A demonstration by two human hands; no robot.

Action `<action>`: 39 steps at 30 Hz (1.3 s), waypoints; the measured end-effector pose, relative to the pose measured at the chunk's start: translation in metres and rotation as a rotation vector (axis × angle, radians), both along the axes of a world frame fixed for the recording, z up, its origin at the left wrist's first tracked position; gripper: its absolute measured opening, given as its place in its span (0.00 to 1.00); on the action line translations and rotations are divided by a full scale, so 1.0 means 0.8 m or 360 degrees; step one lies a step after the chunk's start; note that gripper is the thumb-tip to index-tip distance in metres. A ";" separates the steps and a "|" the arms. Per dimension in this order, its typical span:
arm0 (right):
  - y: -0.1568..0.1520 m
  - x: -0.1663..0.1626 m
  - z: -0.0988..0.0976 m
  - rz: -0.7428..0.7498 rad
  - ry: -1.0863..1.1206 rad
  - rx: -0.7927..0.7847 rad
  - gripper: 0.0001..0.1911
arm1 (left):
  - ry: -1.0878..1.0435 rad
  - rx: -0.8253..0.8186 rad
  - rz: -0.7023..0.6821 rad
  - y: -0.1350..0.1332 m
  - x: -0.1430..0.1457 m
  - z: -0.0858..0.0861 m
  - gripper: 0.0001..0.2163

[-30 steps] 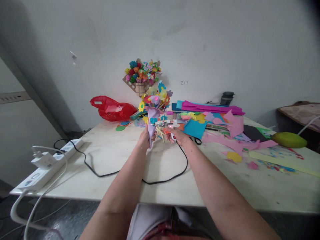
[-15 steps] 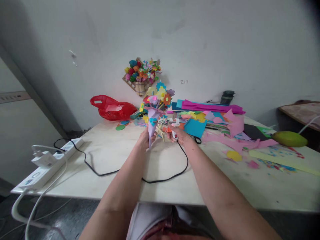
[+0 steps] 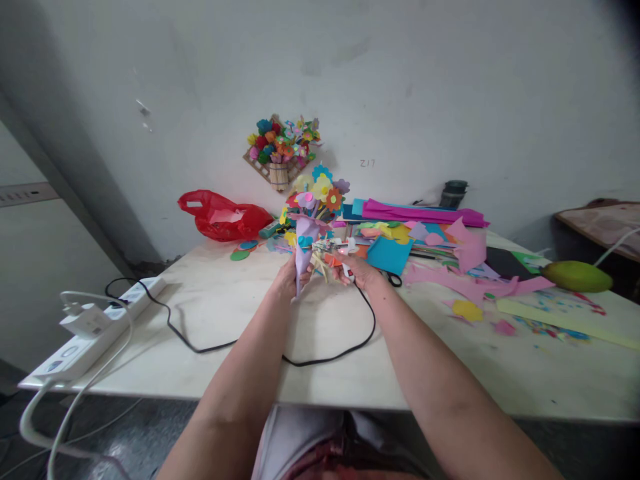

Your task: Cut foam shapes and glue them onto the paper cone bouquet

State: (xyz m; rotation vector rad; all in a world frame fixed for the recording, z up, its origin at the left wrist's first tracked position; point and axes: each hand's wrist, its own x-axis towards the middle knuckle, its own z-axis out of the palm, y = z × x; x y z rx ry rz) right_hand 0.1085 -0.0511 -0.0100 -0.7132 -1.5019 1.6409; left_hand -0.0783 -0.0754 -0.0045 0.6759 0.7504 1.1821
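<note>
Bouquet (image 3: 306, 230): stood upright, clamped in our left hand (image 3: 287, 278).
Glue gun (image 3: 349, 271): pointed crosswise from the bouquet's right, gripped in our right hand (image 3: 364, 272).

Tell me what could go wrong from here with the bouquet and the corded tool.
The likely glue gun in the right hand points toward the lavender cone; if hot, its tip might burn the left hand, which grips the cone close below.

The black cord passes beneath the left forearm, so a sweeping arm might snag it.
</note>
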 end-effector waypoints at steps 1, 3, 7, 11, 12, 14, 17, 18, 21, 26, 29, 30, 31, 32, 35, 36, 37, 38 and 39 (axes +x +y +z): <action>-0.001 0.000 0.001 0.0001 -0.0004 -0.0014 0.21 | -0.0010 -0.0004 -0.0002 0.000 0.000 0.000 0.24; -0.003 0.001 0.003 0.0010 -0.0012 -0.0032 0.21 | -0.0029 -0.0014 0.0004 0.000 -0.001 0.000 0.23; -0.003 0.007 0.004 0.0050 -0.0068 -0.0038 0.22 | -0.0025 -0.0036 0.0044 0.000 -0.001 0.000 0.22; 0.000 0.016 0.002 0.0111 -0.0093 -0.0023 0.21 | -0.0011 0.0034 0.0045 0.003 -0.004 -0.004 0.22; 0.001 0.018 0.001 0.0113 -0.0072 -0.0012 0.21 | -0.0009 0.0048 0.0042 0.004 -0.004 -0.006 0.22; 0.002 0.019 0.000 0.0089 -0.0016 -0.0001 0.20 | -0.0002 0.0056 0.0038 0.006 -0.005 -0.008 0.23; 0.002 0.018 0.001 0.0004 0.0026 0.0001 0.20 | -0.0002 0.0058 0.0040 0.006 -0.005 -0.009 0.23; 0.001 0.017 0.002 -0.0021 0.0017 0.0000 0.21 | -0.0003 0.0056 0.0039 0.005 -0.004 -0.008 0.23; -0.001 0.015 0.004 -0.0056 -0.0028 0.0006 0.23 | 0.0006 0.0012 -0.0003 0.003 -0.003 -0.006 0.23; 0.003 0.017 0.003 -0.0028 -0.0090 0.0014 0.24 | 0.0008 -0.0019 -0.0055 0.002 -0.004 -0.003 0.24; 0.005 0.020 0.000 -0.0003 -0.0114 0.0030 0.22 | 0.0000 -0.0008 -0.0029 0.002 -0.004 -0.002 0.23; 0.006 0.021 0.000 0.0010 -0.0117 0.0039 0.22 | -0.0005 -0.0003 -0.0022 0.001 -0.004 -0.002 0.22; 0.006 0.021 0.000 0.0026 -0.0121 0.0045 0.22 | -0.0010 0.0000 -0.0020 0.001 -0.004 -0.002 0.22; 0.005 0.022 0.000 0.0043 -0.0126 0.0050 0.22 | -0.0013 0.0002 -0.0021 0.001 -0.004 -0.002 0.22; 0.004 0.023 0.002 0.0060 -0.0093 0.0059 0.22 | -0.0002 0.0007 -0.0028 0.001 -0.004 -0.003 0.23; 0.003 0.023 0.002 0.0053 -0.0072 0.0064 0.22 | 0.0006 0.0009 -0.0032 0.001 -0.004 -0.003 0.23; 0.003 0.022 0.003 0.0041 -0.0054 0.0068 0.23 | 0.0012 0.0013 -0.0034 0.001 -0.005 -0.004 0.23; 0.003 0.022 0.004 0.0023 -0.0043 0.0070 0.23 | 0.0018 0.0015 -0.0034 0.001 -0.005 -0.004 0.23; 0.003 0.021 0.005 0.0005 -0.0043 0.0071 0.23 | 0.0021 0.0017 -0.0036 0.002 -0.005 -0.004 0.23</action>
